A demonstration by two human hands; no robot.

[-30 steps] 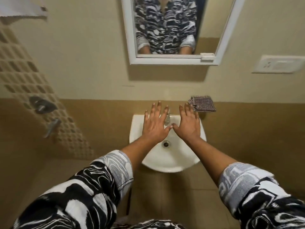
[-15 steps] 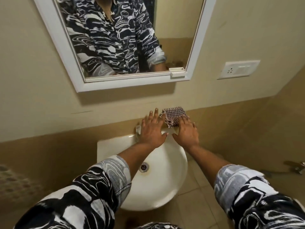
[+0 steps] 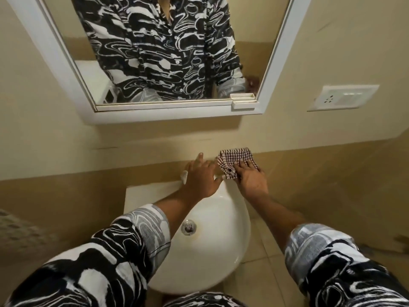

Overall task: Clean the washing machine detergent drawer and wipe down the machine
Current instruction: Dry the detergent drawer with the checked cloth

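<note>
While left hand (image 3: 200,178) reaches over sink (image 3: 143,193): fingers straight, spread.
Right hand (image 3: 251,181): fingers flat on checked cloth (image 3: 234,157).

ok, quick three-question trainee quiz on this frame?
1. True or false: the right hand touches the cloth.
2. The cloth lies: A in the bowl; B on the ledge; C on the floor.
3. Fill in: above the sink hangs a ____.
Key: 1 true; 2 B; 3 mirror.
</note>
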